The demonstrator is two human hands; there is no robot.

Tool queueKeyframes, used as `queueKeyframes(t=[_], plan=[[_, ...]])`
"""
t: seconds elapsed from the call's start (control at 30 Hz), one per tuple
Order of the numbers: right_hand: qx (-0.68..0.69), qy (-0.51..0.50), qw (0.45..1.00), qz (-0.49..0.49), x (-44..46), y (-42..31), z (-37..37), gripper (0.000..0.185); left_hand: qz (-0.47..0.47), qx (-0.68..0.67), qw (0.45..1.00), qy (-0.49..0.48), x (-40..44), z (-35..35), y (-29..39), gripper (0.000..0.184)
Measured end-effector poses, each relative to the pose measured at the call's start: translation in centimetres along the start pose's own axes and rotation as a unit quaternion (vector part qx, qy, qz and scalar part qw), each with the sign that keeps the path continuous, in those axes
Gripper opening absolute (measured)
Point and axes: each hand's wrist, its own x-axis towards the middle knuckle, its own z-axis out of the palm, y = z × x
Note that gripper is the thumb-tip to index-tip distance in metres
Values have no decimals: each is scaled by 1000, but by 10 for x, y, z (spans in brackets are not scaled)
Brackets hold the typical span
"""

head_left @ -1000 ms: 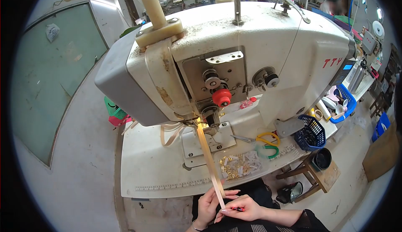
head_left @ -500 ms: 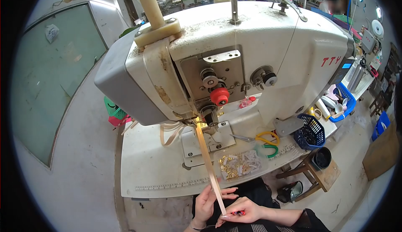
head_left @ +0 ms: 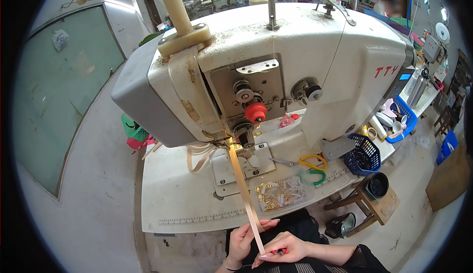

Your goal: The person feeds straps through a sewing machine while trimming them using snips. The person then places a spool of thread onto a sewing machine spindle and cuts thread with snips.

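Fingers pinch a long strap; flat, narrow, beige.

The left hand is loosely curved with its fingers stretched toward the right hand's side, while just beside it the right hand pinches thumb against finger, wrist nearly straight, forearm slanting in from the right.

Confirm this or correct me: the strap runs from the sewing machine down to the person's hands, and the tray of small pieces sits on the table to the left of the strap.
One side is wrong: the head view shows the tray on the table to the right of the strap. The strap does run from the sewing machine down to the person's left hand and right hand.
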Motion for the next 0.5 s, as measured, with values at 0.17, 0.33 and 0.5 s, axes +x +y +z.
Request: queueKeyframes(t=[0.17, 0.33, 0.5], plan=[[-7, -31, 999, 13, 0, -1, -4, 14, 99, 189, 974, -81, 5, -16, -5, 36], [9, -2, 1000, -4, 1, -3, 1, 16, -38, -35, 999, 8, -4, 7, 8, 34], [3, -26, 1000, -5, 2, 0, -1, 16, 39, 68, 996, -44, -2, -13, -6, 41]])
